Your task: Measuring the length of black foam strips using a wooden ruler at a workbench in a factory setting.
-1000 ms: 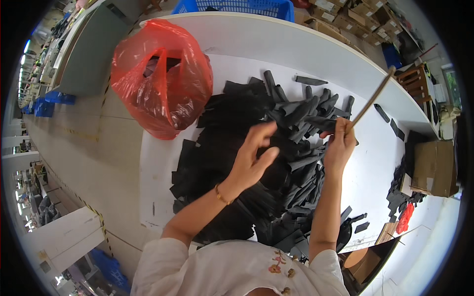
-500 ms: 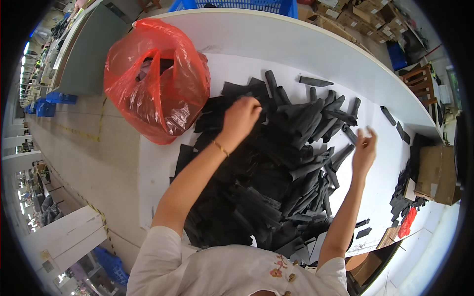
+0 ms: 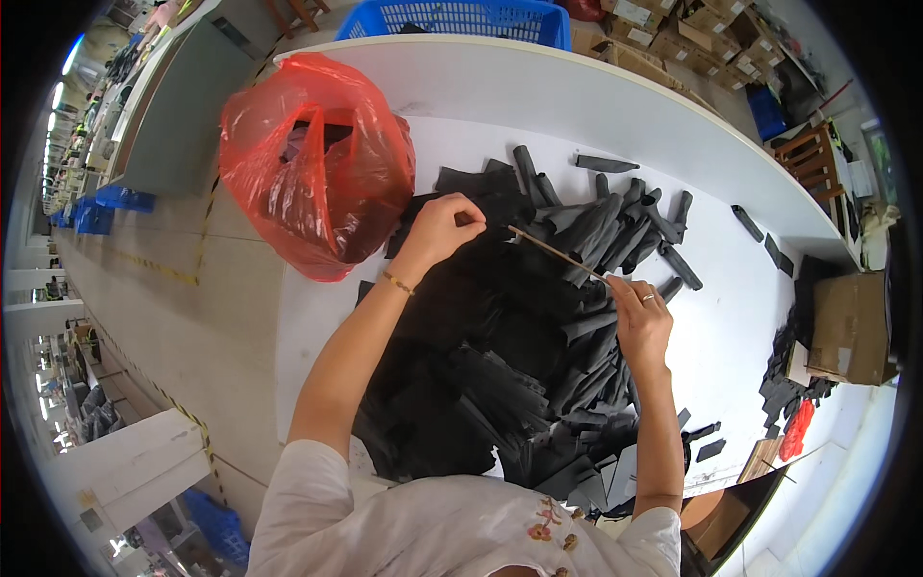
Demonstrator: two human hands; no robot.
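Note:
My right hand, a ring on one finger, pinches the end of a thin, straight tan strip or stick; its exact kind is unclear. It slants up-left above the pile, and its far end stops short of my left hand. The fingers of that hand are curled together over the pile's upper left; whatever they hold, if anything, is hidden. Beneath both hands lies a large heap of black fabric-like pieces. Along its right side, many are rolled or folded into narrow tubes.
A red plastic bag with dark contents stands at the table's left. Behind the raised white board is a blue crate. Loose black strips lie on the white tabletop; a cardboard box is far right.
My right hand has moved left and down toward the pile, with the thin tan strip now visible in it. My left hand has shifted slightly left, and the view has tilted a little.

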